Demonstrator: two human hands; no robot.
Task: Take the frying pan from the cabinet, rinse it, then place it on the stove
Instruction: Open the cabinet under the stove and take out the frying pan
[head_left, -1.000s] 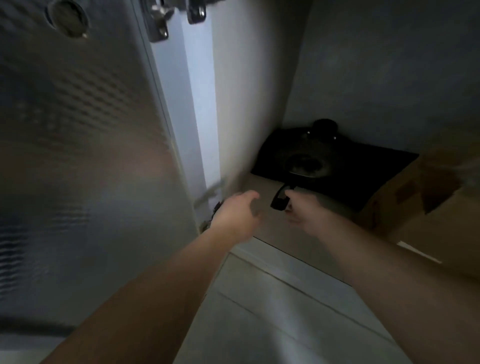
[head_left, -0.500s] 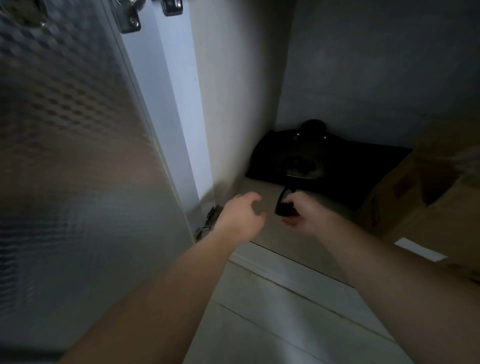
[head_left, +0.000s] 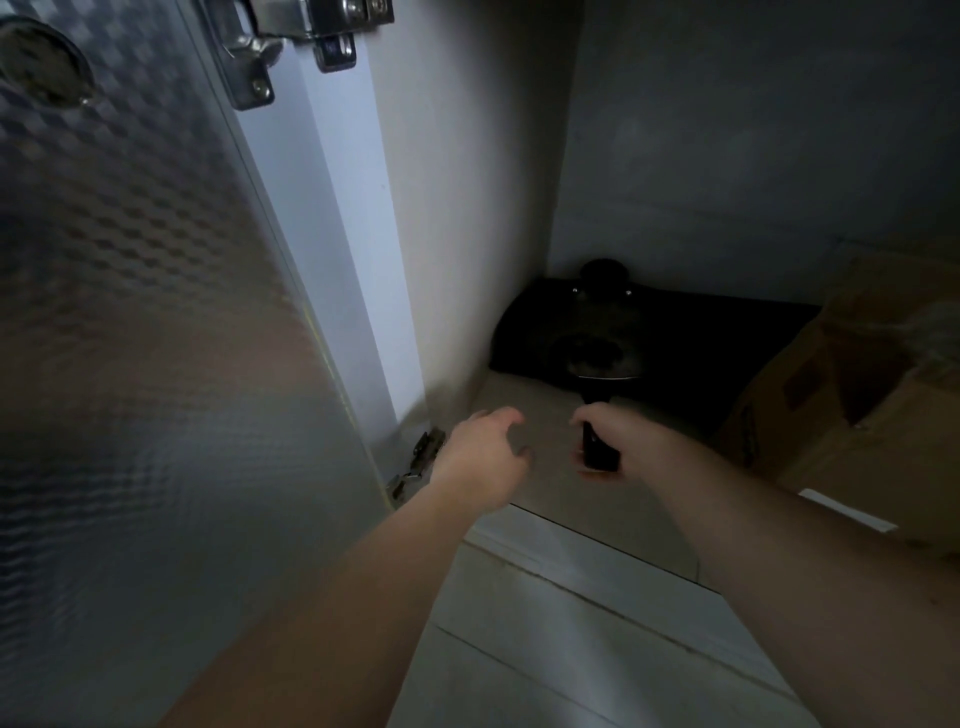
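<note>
Cabinet door (head_left: 130, 338), left of frame: grey, woven check pattern. Frying pan (head_left: 602, 358), centre right: black. Cardboard box (head_left: 852, 395), right edge: brown. Hinge (head_left: 291, 31), top: silver.

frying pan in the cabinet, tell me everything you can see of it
The frying pan is small, round and black, dull like coated metal, with a thin pale glint along its near rim. It sits in the back left corner of the cabinet, among other dark cookware too dim to make out. Its straight black handle points toward the camera, and the right hand grips its end. The left hand hovers beside it, fingers loose, not touching.
</note>
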